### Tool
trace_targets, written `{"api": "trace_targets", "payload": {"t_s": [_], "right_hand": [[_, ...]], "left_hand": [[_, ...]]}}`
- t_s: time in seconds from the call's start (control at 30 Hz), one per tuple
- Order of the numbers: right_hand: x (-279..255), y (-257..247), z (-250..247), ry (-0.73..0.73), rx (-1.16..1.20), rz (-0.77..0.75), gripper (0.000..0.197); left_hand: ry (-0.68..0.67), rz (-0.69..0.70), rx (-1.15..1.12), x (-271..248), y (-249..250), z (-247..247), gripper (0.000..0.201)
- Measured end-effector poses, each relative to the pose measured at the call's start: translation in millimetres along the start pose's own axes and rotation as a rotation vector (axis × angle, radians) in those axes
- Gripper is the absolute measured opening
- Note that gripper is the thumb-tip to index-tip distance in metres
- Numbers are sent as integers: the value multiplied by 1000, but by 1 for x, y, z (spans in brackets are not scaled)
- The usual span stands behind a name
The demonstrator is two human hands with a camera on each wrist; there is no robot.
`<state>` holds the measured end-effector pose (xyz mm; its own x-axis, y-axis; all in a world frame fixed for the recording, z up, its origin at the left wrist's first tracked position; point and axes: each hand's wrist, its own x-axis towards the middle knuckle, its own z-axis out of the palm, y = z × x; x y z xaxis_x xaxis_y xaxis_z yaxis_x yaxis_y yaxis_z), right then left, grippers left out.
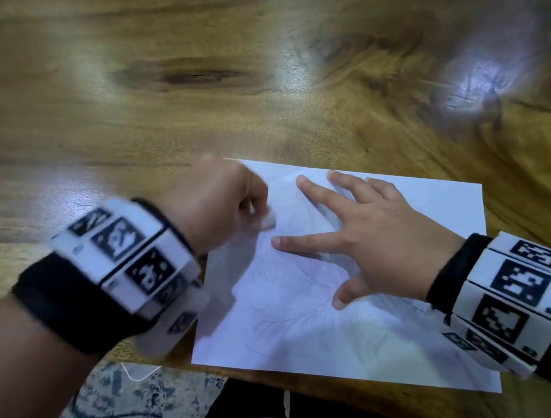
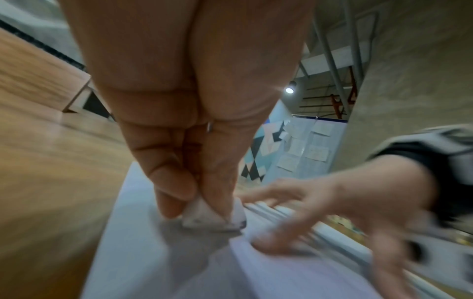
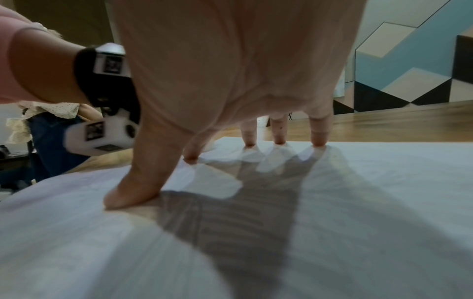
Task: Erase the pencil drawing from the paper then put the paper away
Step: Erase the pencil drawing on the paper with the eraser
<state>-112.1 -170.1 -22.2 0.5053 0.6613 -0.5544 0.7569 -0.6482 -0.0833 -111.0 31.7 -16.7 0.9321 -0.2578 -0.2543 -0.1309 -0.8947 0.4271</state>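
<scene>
A white sheet of paper (image 1: 417, 323) with a faint pencil drawing (image 1: 297, 295) lies near the table's front edge. My left hand (image 1: 218, 205) pinches a small white eraser (image 1: 266, 220) and holds it down on the sheet's upper left part. In the left wrist view the eraser (image 2: 204, 216) sits between thumb and fingers against the paper (image 2: 143, 252). My right hand (image 1: 370, 236) rests spread on the sheet, fingertips (image 3: 318, 141) pressing it flat. The left hand is blurred.
The wooden table (image 1: 184, 81) stretches away beyond the paper. Its front edge (image 1: 322, 389) runs just below the sheet, with my lap and a speckled floor (image 1: 119, 415) underneath. A thin cable (image 1: 136, 417) lies on the floor.
</scene>
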Motion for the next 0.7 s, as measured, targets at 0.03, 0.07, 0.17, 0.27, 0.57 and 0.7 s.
{"api": "trace_targets", "payload": {"t_s": [0.03,0.07,0.17,0.27,0.57,0.7], "right_hand": [[0,0,0,3,1,-1,88],[0,0,0,3,3,-2,88],[0,0,0,1,16,-1,87],[0,-1,1,9,22,0,89],[-1,0,1,43,99,4,92],[1,9,0,138,294,133,105]], "left_hand": [[-38,13,-3,-9,0,3,16],[-65,18,-23,-15,0,5,14],[-42,-9,-63,-8,0,1,12],[64,-33,-74,10,3,-2,16],[84,1,-72,-27,2,12,26],[78,-32,-54,-26,4,13,19]]}}
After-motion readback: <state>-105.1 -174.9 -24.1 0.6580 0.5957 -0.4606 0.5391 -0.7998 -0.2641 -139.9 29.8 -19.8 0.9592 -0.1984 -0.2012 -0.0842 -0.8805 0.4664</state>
